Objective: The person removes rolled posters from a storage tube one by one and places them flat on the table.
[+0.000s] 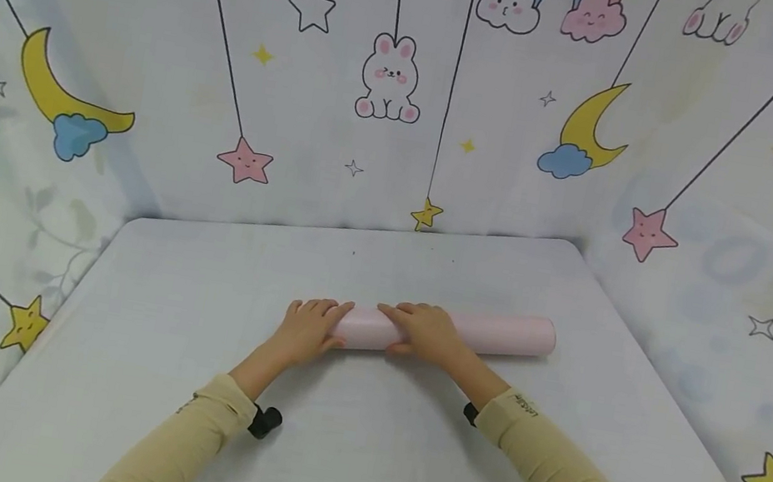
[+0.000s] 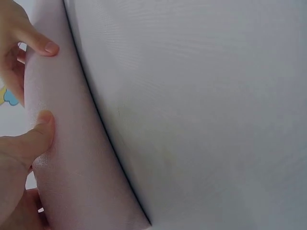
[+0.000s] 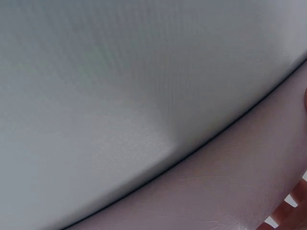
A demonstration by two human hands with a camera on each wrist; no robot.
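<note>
A long pink roll (image 1: 504, 335) with a smooth, slightly shiny surface lies crosswise on the white table. My left hand (image 1: 306, 331) grips its left end, thumb on the near side and fingers over the top. Around the middle of the roll, my right hand (image 1: 428, 334) holds it the same way, leaving the right part uncovered. The left wrist view shows both thumbs pressed on the pink roll (image 2: 72, 158), a short stretch apart. In the right wrist view, fingertips (image 3: 298, 194) show along the far edge of the roll (image 3: 216, 177).
The white-covered table (image 1: 352, 455) has a raised-looking back edge against a cloth wall (image 1: 331, 114) printed with stars, moons and rabbits. Similar printed cloth stands at both sides. A small black device (image 1: 265, 422) sits at the left wrist, beside the beige sleeve (image 1: 188, 437).
</note>
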